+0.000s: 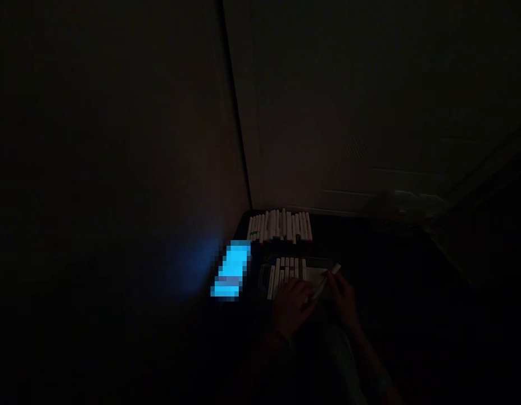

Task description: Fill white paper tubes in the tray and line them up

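Observation:
The room is very dark. My left hand (290, 304) rests with curled fingers beside a short row of white markers (285, 271) lying in a flat case. My right hand (342, 295) is closed around one white marker (325, 281) that slants up to the right, its lower end by my left fingers. A longer row of white markers (280, 225) lies farther back against the wall. Whether my left fingers grip that marker too is unclear in the gloom.
A glowing blue screen (231, 269) lies to the left of the markers. Two walls meet in a corner (243, 169) right behind the far row. The dark surface (390, 259) stretches to the right.

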Available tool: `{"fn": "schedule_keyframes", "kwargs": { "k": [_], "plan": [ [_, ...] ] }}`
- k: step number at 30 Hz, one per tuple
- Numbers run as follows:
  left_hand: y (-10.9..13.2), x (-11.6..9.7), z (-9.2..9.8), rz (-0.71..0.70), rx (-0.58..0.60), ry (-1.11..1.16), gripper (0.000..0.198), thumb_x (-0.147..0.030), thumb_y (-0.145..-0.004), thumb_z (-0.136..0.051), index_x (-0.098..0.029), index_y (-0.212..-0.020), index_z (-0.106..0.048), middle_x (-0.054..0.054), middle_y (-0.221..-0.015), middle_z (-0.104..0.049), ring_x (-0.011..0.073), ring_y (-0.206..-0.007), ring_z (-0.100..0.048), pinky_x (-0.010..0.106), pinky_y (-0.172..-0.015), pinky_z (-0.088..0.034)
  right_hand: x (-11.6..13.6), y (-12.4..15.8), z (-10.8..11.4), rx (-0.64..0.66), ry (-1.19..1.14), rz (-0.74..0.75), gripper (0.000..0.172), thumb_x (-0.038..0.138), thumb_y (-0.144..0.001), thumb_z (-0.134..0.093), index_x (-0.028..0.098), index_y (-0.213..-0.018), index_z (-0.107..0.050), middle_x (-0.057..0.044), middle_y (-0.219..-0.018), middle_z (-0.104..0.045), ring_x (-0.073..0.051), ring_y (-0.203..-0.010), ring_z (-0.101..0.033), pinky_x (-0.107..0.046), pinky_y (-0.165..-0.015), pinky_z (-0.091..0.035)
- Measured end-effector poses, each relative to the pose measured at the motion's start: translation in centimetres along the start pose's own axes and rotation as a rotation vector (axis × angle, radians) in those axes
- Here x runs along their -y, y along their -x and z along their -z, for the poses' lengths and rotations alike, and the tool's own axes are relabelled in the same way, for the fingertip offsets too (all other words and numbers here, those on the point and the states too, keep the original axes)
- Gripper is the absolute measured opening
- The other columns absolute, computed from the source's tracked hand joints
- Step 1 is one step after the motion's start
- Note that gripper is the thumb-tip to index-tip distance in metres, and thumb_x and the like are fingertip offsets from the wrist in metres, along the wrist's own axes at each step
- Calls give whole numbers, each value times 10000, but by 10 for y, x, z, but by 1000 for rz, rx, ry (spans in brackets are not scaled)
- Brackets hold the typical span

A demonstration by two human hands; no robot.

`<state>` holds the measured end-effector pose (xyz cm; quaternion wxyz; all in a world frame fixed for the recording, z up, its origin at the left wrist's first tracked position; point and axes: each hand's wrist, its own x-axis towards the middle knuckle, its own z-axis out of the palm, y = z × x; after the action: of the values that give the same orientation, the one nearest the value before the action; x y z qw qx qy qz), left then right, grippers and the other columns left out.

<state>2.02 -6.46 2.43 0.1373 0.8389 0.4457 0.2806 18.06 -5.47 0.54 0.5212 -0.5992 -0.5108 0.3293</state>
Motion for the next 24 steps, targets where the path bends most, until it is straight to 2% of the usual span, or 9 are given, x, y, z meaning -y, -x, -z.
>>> {"fn": "schedule_keyframes", "kwargs": {
  "k": [7,12,18,24],
  "plan": [
    [1,0,1,10,4,8,202,-292,-796,-495,-246,-985,-551,-3,-1050,-562,179,-1016,-439,364,-856,-370,-4,0,2,9,33,-10,365,431,-794,-448,145,-953,-610,-74,-909,-639,-200,-803,-575,-275,-688,-446],
    [2,1,-2,7,-41,-17,209,-291,-790,-500,-239,-988,-548,11,-1024,-572,182,-1015,-450,375,-874,-376,-6,-1,1,17,51,22,367,432,-794,-445,153,-965,-611,-72,-918,-640,-203,-829,-575,-285,-712,-447],
    [2,5,-7,0,-70,-1,205,-298,-796,-485,-219,-978,-539,38,-1136,-522,205,-1048,-449,411,-892,-378,-7,-3,0,27,63,68,343,415,-790,-463,164,-973,-609,-70,-955,-633,-207,-873,-569,-309,-771,-436],
    [3,10,-11,31,-114,49,281,-218,-859,-350,-215,-1117,-461,45,-1108,-535,170,-1052,-464,377,-927,-375,-2,-6,-2,2,17,78,386,452,-770,-475,147,-954,-624,-81,-925,-645,-210,-829,-579,-294,-706,-455]
  ]
}}
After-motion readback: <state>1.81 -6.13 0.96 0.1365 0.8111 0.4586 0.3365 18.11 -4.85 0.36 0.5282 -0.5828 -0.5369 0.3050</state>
